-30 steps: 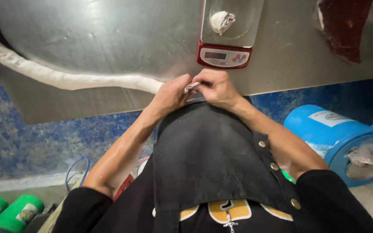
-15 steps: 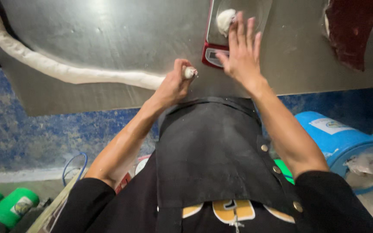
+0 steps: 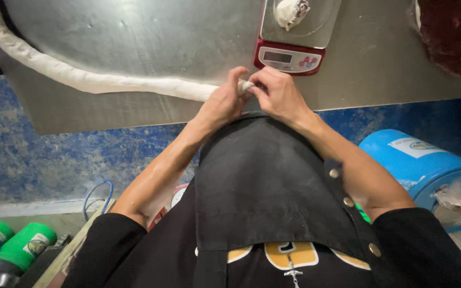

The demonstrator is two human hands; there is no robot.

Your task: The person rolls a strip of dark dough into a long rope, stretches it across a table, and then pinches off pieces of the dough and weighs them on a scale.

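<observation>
The steel table [image 3: 134, 48] filled the top, a long dough rope [image 3: 81, 80] trailing from ten o'clock to its near edge. At twelve o'clock sat a red scale [image 3: 289, 56] bearing a dough ball [image 3: 290, 10]. Both hands met at the rope's end: left hand [image 3: 221, 104] gripped it, right hand [image 3: 278, 96] pinched a small piece [image 3: 244, 85]. Judged step: tearing off a portion; a clean twist seemed needed.

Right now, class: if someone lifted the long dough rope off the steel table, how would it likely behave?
The dough rope would probably sag and stretch: it already curves limply. It is likely soft, since both hands, left hand and right hand, pinch its end.
</observation>
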